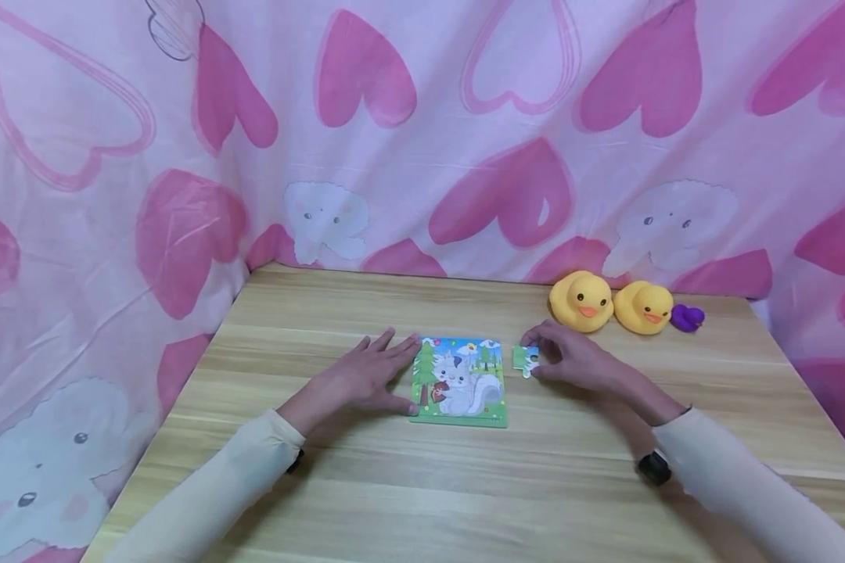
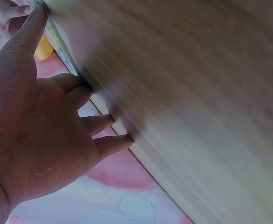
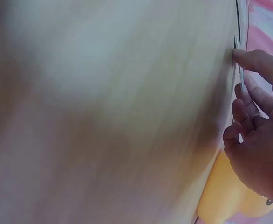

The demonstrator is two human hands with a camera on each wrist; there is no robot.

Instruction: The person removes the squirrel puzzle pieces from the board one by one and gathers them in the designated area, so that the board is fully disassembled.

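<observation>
A square jigsaw puzzle [image 1: 458, 383] with a grey-white squirrel picture lies flat on the wooden table. My left hand [image 1: 359, 375] is at its left side, fingers spread, with thumb and fingertips against the puzzle's edge; the left wrist view shows the palm of this hand [image 2: 48, 135]. Just right of the puzzle, my right hand [image 1: 570, 356] pinches a small green and blue puzzle piece [image 1: 523, 359] between thumb and fingers. In the right wrist view the piece [image 3: 239, 60] appears edge-on by the thumb, its other fingers curled.
Two yellow rubber ducks [image 1: 581, 303] [image 1: 644, 309] and a small purple duck [image 1: 687, 317] stand at the table's back right, behind my right hand. A pink heart-patterned curtain [image 1: 493, 195] hangs along the back and sides of the wooden table [image 1: 408, 500].
</observation>
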